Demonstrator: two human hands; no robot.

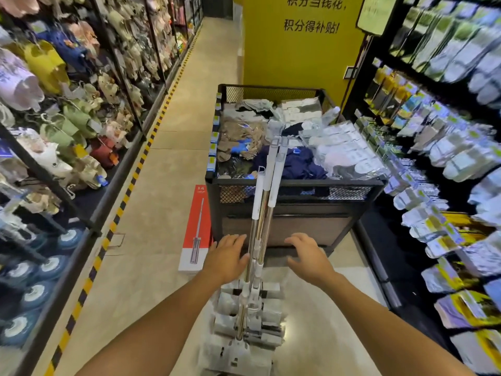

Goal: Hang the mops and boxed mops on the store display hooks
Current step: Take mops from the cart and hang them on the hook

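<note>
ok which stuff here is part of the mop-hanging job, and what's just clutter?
Job: mops leaning on the black mesh bin; red boxed mop on the floor beside it; left hand and right hand, open by the handles.
Clutter: that bin and its clothing; sock racks; yellow pillar; left shelf goods.

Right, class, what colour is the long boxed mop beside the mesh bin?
The boxed mop is red, with a white near end; head view.

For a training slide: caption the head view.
Left hand and right hand, open, flank mops leaning on a mesh bin, red boxed mop beside it.
</note>
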